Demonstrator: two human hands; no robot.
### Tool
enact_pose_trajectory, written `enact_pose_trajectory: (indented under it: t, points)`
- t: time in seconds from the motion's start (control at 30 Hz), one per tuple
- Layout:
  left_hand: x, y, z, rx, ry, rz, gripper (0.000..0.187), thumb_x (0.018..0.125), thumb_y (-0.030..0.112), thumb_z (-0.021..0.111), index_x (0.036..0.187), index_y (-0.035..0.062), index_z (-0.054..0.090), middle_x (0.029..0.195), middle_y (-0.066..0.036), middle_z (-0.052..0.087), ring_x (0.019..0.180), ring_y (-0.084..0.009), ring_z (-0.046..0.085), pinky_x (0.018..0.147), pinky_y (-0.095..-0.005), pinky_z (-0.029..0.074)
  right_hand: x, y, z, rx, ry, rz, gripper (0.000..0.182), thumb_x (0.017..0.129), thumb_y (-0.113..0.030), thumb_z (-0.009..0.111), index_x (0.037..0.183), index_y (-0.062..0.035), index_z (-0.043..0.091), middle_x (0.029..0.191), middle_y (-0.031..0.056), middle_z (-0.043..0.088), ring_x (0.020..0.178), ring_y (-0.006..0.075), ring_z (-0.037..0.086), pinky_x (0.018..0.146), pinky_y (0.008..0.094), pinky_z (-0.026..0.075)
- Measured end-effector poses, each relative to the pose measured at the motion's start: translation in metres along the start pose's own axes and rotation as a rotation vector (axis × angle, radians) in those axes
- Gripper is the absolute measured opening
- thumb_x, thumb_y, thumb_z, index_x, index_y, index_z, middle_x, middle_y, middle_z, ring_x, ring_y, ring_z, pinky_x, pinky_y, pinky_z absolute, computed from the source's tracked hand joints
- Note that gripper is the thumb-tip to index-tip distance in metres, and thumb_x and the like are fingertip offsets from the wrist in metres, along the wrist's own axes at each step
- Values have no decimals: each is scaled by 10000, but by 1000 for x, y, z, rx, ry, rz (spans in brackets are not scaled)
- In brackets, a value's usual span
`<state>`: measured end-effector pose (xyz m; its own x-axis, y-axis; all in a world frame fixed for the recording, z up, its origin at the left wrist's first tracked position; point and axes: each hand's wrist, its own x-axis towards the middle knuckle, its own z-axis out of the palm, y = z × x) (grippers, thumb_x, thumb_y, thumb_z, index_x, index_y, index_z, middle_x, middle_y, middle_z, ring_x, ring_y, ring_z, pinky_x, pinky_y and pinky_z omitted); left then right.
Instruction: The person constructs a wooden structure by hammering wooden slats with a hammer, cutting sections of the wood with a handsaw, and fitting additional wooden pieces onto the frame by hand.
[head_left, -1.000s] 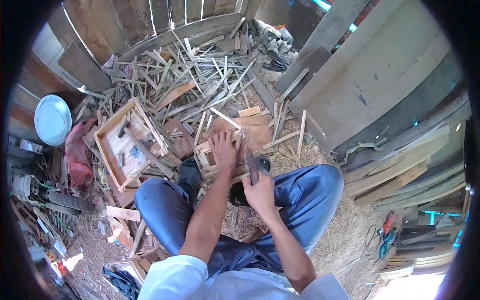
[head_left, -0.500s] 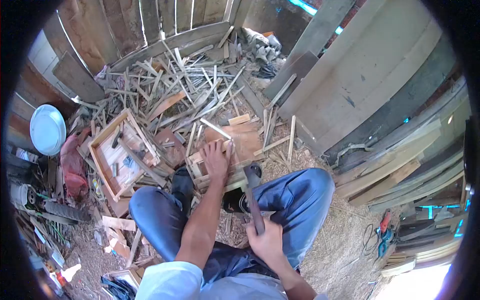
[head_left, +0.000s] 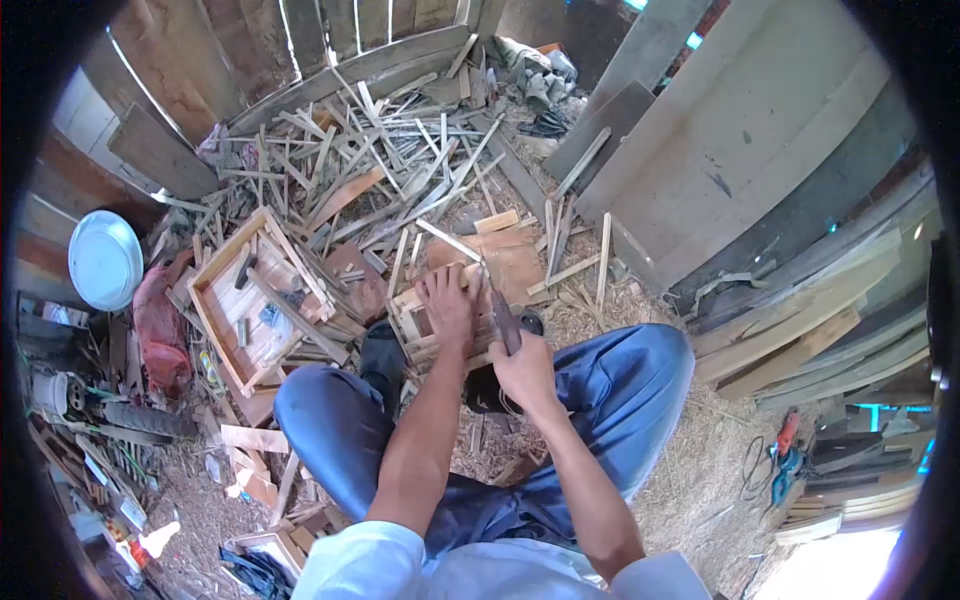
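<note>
My left hand (head_left: 447, 302) presses down with bent fingers on a small piece of light wood (head_left: 468, 272), which lies on a low slatted wooden frame (head_left: 405, 318) between my feet. My right hand (head_left: 525, 372) is wrapped round the dark handle of a bladed tool (head_left: 508, 325). Its narrow metal end points forward and reaches close beside my left fingertips. A pale wooden stick (head_left: 447, 240) slants away just ahead of that hand, over a flat brown board (head_left: 515, 262).
To the left sits a shallow wooden box (head_left: 225, 330) holding a hammer (head_left: 290, 312) and small items. Scrap sticks (head_left: 400, 150) are heaped ahead. A white basin (head_left: 105, 260) stands far left; stacked planks (head_left: 800, 340) and a power tool (head_left: 787, 470) lie right.
My right hand has moved forward with the tool, bringing its metal end from beside my knee up to my left fingers. The left hand stays on the wood. The view has shifted slightly.
</note>
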<state>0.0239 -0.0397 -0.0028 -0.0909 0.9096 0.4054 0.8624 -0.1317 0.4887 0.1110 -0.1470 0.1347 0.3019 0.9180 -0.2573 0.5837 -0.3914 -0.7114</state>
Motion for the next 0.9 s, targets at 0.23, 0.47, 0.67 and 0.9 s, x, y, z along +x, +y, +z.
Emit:
enact_pose_trajectory:
  t: [0.23, 0.47, 0.67, 0.9]
  points:
    - [-3, -5, 3, -12, 32, -5, 336, 882, 402, 655, 1001, 87, 658, 958, -82, 604, 964, -270, 522, 986, -444, 330, -86, 6, -30, 28, 46, -57, 195, 816, -182, 640, 914, -15, 662, 726, 241, 642, 718, 409, 671, 639, 467, 537]
    - [-6, 4, 1, -21, -34, -2, 336, 887, 398, 637, 1057, 108, 648, 1013, -80, 599, 1016, -271, 522, 997, -451, 329, -14, 11, 3, 25, 50, 52, 233, 822, -178, 632, 851, 53, 642, 730, 289, 627, 752, 455, 646, 667, 494, 510]
    - [-16, 4, -4, 83, -74, -23, 377, 883, 440, 629, 1087, 123, 648, 1006, -83, 594, 1012, -273, 518, 1005, -462, 325, -12, 15, 7, 47, -62, 104, 219, 823, -166, 643, 799, 52, 627, 667, 260, 629, 661, 406, 670, 597, 466, 510]
    - [0, -3, -1, -6, -18, -9, 355, 889, 419, 640, 1028, 93, 655, 990, -80, 608, 1014, -270, 518, 988, -448, 337, -25, 41, 77, 51, 233, 22, 284, 850, -234, 643, 751, 27, 589, 647, 264, 614, 640, 444, 642, 594, 507, 513]
